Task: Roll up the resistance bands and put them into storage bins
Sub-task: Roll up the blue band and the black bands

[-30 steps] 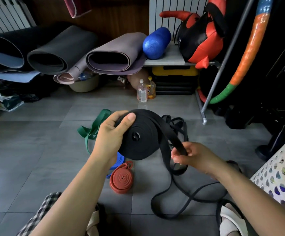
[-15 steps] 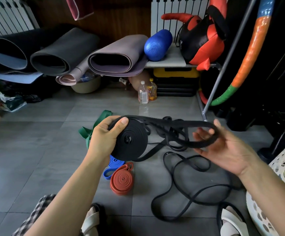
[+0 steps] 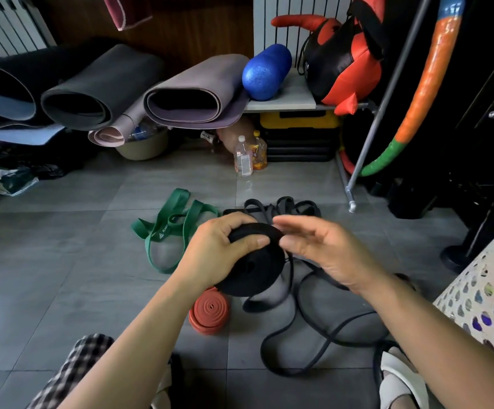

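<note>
Snugly in left hand [image 3: 213, 255], black roll [image 3: 256, 274]

Black band [image 3: 254, 267]: thick coil at centre, tail loose toward lower right. Red band [image 3: 209, 312]: coiled, just below. Green band [image 3: 166, 231]: unrolled, left of centre.

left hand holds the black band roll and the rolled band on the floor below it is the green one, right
Not quite. In the head view the left hand grips the black rolled resistance band, but the roll on the grey tiled floor below it is the red rolled rubber band. The green rubber band lies unrolled in loose loops.
</note>
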`<state>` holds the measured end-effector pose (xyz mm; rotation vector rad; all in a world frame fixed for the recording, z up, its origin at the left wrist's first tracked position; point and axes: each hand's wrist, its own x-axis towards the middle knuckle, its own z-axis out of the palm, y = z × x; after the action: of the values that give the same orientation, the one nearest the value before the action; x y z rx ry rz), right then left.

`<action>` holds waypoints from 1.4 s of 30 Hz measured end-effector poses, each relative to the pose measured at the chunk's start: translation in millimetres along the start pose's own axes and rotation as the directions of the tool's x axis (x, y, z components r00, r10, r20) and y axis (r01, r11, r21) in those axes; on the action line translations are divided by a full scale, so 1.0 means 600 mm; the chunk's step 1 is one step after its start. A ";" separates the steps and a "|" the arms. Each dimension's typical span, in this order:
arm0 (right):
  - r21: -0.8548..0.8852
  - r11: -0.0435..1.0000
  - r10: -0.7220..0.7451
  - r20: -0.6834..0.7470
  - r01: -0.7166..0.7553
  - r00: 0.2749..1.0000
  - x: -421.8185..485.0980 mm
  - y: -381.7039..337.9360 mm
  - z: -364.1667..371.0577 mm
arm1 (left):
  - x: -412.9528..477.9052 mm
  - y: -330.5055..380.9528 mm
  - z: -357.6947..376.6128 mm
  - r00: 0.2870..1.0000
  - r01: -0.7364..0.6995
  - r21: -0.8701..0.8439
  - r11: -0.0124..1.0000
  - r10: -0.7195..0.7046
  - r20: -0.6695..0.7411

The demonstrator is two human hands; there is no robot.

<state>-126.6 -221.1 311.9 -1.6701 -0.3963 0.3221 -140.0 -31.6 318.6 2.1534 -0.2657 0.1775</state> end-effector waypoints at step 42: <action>0.187 0.948 0.274 -0.063 -0.258 0.960 0.010 0.031 0.029 | -0.012 -0.023 0.048 0.892 0.421 -0.519 0.744 -0.443 0.089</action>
<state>-127.2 -204.9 291.5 -1.5560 -0.0706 0.4683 -142.8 -46.7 289.6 1.5979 0.2043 -0.1158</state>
